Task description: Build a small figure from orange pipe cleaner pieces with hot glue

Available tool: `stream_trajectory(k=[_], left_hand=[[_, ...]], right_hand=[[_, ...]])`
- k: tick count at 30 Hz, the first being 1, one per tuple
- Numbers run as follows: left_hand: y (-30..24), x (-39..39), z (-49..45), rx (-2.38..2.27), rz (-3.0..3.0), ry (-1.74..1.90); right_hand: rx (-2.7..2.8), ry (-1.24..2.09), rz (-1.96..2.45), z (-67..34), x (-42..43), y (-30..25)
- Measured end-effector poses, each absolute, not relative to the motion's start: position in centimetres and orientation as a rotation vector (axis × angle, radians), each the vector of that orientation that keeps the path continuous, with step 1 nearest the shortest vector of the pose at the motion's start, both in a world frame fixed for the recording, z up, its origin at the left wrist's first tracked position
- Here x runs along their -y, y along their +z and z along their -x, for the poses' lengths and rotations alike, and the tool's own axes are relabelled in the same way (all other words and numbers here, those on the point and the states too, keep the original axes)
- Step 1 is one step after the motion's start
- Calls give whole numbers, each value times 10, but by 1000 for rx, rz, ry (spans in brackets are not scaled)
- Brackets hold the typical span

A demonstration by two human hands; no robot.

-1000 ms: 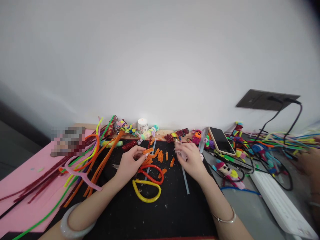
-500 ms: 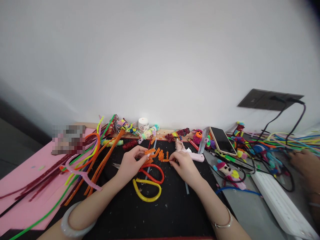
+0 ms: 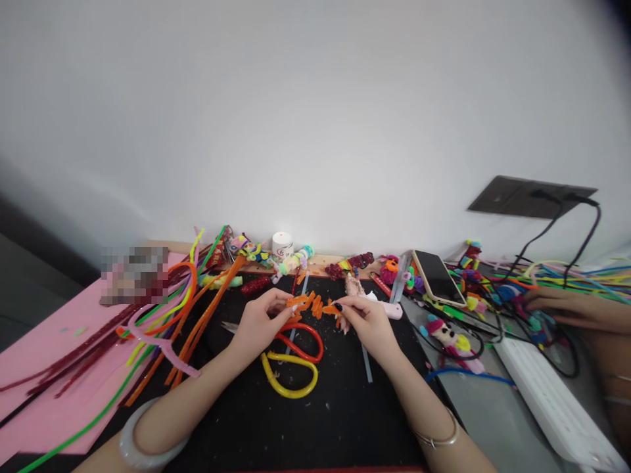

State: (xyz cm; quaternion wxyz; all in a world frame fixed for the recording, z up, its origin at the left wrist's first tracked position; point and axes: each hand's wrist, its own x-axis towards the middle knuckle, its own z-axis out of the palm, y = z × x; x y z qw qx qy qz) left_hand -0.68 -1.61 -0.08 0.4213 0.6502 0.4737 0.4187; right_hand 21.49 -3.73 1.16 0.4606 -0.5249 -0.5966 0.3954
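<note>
An orange pipe cleaner (image 3: 316,307), bent into a tight zigzag, stretches between my two hands above the black mat (image 3: 236,420). My left hand (image 3: 261,318) pinches its left end between thumb and fingers. At the other end, the fingertips of my right hand (image 3: 367,322) close on a short orange length. Scissors (image 3: 290,393) with one yellow and one red handle lie just below, their blades partly under my left hand. Behind my right hand is a pale pink tool (image 3: 393,310), mostly covered.
Loose pipe cleaners (image 3: 211,315) lie at left over a pink sheet (image 3: 44,387). Small fuzzy figures, a white roll (image 3: 282,246) and a phone (image 3: 438,279) line the back. At right are a white power strip (image 3: 547,401), cables and another person's hand (image 3: 557,305).
My right hand has shifted slightly, its fingertips now higher on the orange piece. My left hand stays nearly still. The other person's hand at right has moved left toward a blue figure.
</note>
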Motion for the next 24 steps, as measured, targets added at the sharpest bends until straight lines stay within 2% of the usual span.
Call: stream_trajectory(k=[8,24], left_hand=[[0,19,2,-1122,-1679,1038],[3,27,-3,-1058,-2004,1028]], right_hand=[[1211,1249,1201,-207,38,11],[1115,1332,1087,-187,48,4]])
